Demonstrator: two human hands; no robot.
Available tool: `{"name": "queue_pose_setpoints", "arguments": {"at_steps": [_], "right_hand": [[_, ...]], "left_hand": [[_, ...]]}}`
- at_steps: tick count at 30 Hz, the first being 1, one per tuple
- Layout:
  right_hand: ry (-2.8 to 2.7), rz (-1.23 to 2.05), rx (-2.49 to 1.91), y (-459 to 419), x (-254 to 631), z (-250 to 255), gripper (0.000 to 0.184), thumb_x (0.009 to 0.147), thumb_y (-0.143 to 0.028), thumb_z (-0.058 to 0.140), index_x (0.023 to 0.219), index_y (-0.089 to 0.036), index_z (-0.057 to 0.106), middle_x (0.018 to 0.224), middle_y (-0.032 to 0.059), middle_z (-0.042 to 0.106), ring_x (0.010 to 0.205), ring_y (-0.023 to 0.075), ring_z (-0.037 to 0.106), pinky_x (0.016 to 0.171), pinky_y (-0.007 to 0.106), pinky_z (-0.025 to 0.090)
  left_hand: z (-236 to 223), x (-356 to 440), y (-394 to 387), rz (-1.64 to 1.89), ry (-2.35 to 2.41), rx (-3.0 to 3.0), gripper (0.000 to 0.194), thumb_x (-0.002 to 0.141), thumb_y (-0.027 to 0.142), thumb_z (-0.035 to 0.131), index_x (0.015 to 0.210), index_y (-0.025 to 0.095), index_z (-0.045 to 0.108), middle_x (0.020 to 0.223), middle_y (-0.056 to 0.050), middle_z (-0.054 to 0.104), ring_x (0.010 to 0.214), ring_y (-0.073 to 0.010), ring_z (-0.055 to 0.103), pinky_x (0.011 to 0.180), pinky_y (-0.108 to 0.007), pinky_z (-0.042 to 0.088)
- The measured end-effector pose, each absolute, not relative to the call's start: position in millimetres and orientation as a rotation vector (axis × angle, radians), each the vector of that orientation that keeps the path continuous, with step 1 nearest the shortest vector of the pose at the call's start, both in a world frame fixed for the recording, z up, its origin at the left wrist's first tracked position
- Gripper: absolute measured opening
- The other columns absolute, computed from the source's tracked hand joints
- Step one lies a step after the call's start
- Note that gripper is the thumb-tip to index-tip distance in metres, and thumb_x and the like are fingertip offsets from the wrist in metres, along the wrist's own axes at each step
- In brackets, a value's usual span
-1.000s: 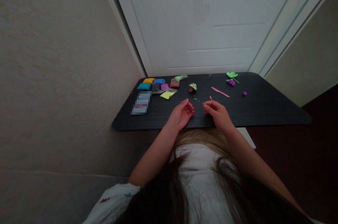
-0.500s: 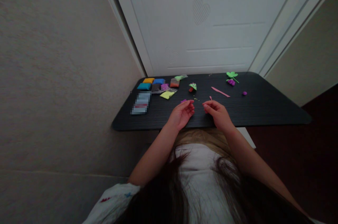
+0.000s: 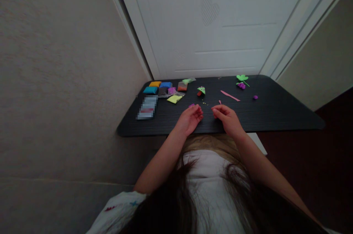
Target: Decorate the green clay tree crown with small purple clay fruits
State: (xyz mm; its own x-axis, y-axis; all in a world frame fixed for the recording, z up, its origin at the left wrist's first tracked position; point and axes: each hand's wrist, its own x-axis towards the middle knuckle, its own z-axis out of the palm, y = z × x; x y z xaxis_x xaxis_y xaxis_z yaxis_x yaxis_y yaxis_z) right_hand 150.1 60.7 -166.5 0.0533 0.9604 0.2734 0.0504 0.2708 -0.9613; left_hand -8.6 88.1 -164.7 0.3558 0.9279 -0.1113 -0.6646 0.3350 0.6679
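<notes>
My left hand (image 3: 190, 119) rests at the table's near edge, palm turned inward, its fingers loosely bent and apart with nothing visible in them. Just beyond its fingertips lies a purple piece of clay (image 3: 192, 105), partly hidden. My right hand (image 3: 225, 116) is across a small gap from it, thumb and index finger drawn together; what they hold, if anything, is hidden. A small pink tool (image 3: 220, 102) shows behind the right knuckles. Farther off stands a green clay piece with light spots and a red part below (image 3: 201, 91). Tiny pale crumbs (image 3: 204, 103) lie in front of it.
On the dark table (image 3: 281, 116), several bags of coloured clay (image 3: 166, 85) and a blurred-out packet (image 3: 148, 107) sit left. A pink clay knife (image 3: 230, 96), purple ball (image 3: 255, 97), purple clay cluster (image 3: 241, 86) and green leaf shape (image 3: 242, 78) lie right. A white door (image 3: 171, 13) stands behind.
My left thumb stretched out toward the right hand half a second ago and is now drawn back. My right hand and the things on the table stay in place.
</notes>
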Motion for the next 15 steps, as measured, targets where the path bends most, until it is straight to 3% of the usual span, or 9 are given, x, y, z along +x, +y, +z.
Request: {"name": "queue_pose_setpoints", "arguments": {"at_steps": [7,15], "right_hand": [[-1.311,0.940,-1.055,60.9,150.3,-167.3,0.020,0.071,-0.038,0.058,0.081,-0.020,0.062,0.068,-0.0018,0.054,0.062,0.0105,0.047,0.060,0.025,0.037],[-1.308,0.953,-1.054,60.0,150.4,-166.4,0.020,0.072,-0.037,0.058,0.081,-0.020,0.061,0.069,-0.0018,0.054,0.063,0.0104,0.047,0.061,0.025,0.037]], "left_hand": [[-165.9,-9.3,90.0,1.091,0.523,0.552,0.013,0.073,0.026,0.060,0.072,0.013,0.059,0.066,0.000,0.061,0.063,-0.0089,0.058,0.063,-0.023,0.044],[-165.7,-8.1,88.3,1.107,0.529,0.619,0.016,0.064,0.008,0.066,0.078,0.013,0.060,0.069,0.002,0.061,0.064,-0.0074,0.058,0.063,-0.021,0.043]]}}
